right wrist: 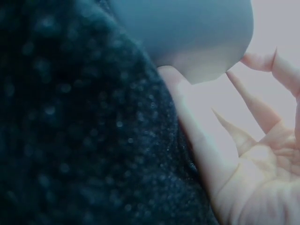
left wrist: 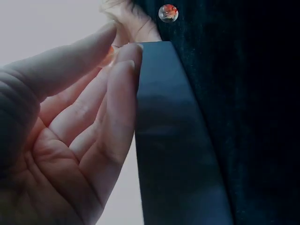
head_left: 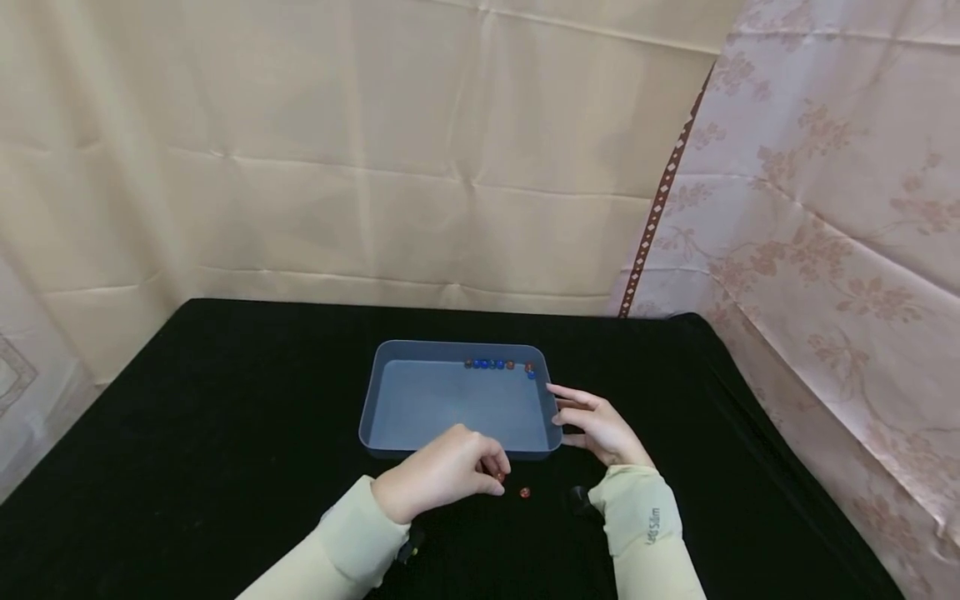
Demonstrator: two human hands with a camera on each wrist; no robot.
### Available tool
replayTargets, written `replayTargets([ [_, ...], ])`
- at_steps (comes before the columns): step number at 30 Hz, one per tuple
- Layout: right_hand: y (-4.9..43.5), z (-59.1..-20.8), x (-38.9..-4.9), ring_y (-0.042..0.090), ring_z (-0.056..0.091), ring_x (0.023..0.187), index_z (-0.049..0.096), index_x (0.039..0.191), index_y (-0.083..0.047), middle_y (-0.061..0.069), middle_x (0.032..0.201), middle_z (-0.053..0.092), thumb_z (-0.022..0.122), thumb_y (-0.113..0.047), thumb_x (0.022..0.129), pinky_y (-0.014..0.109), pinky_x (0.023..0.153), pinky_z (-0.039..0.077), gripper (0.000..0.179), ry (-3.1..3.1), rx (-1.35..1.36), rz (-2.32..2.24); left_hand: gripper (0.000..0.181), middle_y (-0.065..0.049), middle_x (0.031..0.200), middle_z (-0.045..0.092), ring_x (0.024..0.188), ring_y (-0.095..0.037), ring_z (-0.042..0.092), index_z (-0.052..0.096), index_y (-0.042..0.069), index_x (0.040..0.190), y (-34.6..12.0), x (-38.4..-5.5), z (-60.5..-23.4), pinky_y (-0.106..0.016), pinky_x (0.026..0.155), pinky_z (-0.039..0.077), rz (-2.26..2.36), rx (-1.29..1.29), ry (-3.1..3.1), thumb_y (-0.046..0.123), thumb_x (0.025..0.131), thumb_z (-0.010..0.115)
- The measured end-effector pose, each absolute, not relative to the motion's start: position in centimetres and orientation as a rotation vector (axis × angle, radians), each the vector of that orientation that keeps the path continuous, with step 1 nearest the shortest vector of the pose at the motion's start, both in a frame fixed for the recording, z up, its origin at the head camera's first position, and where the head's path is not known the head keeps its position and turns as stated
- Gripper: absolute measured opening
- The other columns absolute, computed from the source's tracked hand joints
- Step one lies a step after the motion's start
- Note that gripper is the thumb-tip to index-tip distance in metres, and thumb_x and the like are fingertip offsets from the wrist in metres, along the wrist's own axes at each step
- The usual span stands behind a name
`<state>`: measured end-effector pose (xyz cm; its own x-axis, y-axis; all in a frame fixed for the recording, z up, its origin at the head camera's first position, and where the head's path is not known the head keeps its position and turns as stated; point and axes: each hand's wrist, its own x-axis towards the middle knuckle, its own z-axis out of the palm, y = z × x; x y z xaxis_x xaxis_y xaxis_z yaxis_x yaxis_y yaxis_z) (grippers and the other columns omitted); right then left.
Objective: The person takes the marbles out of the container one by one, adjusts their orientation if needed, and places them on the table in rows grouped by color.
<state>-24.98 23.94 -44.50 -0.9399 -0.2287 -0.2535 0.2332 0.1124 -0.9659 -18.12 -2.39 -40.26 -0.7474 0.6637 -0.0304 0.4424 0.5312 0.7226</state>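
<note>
My left hand (head_left: 450,468) is at the front wall of a blue-grey tray (head_left: 435,398), pinching a reddish-orange glass marble (left wrist: 108,58) between thumb and fingertips. Just right of it, a second clear-and-orange marble (head_left: 525,492) lies on the black cloth in front of the tray. At the tray's right side is my right hand (head_left: 603,429), its fingers spread and extended with the tips against the outer wall. In the right wrist view the thumb (right wrist: 201,136) reaches low to the tray's corner. Inside the tray, several blue and brownish marbles (head_left: 484,364) line the back wall.
Two more marbles, a reddish one and a blue one (head_left: 532,375), sit in the tray's back right corner. Black cloth (head_left: 225,433) covers the table. A cream curtain (head_left: 315,167) hangs behind, and a pink floral one (head_left: 840,250) along the right.
</note>
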Motion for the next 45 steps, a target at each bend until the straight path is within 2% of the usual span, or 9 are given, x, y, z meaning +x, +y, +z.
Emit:
replayTargets([
  [22, 23.8, -43.8, -25.2, 0.02, 0.064, 0.105, 0.046, 0.147, -0.007, 0.026, 0.147, 0.043, 0.058, -0.002, 0.091, 0.042, 0.089, 0.057, 0.058, 2.072, 0.004, -1.858, 0.009, 0.009, 0.092, 0.074, 0.074, 0.005, 0.061, 0.076, 0.017, 0.097, -2.7, -17.9, -41.6, -0.017, 0.069, 0.051, 0.874, 0.942, 2.584, 0.019, 0.088, 0.075],
  [31, 23.7, -44.1, -25.1, 0.021, 0.065, 0.103, 0.046, 0.147, -0.008, 0.026, 0.147, 0.044, 0.059, -0.002, 0.09, 0.041, 0.087, 0.058, 0.059, 2.052, 0.029, -1.867, 0.008, 0.014, 0.075, 0.067, 0.059, 0.005, 0.054, 0.075, 0.019, 0.089, -2.8, -17.4, -41.6, -0.018, 0.058, 0.046, 0.741, 0.909, 2.66, 0.025, 0.084, 0.079],
  [45, 24.0, -44.2, -25.0, 0.021, 0.065, 0.104, 0.046, 0.147, -0.008, 0.026, 0.147, 0.044, 0.059, -0.003, 0.091, 0.043, 0.089, 0.057, 0.058, 2.059, 0.025, -1.865, 0.01, 0.013, 0.08, 0.069, 0.061, 0.003, 0.053, 0.075, 0.023, 0.089, -2.7, -17.4, -42.0, -0.02, 0.055, 0.044, 0.658, 0.89, 2.711, 0.027, 0.082, 0.081],
])
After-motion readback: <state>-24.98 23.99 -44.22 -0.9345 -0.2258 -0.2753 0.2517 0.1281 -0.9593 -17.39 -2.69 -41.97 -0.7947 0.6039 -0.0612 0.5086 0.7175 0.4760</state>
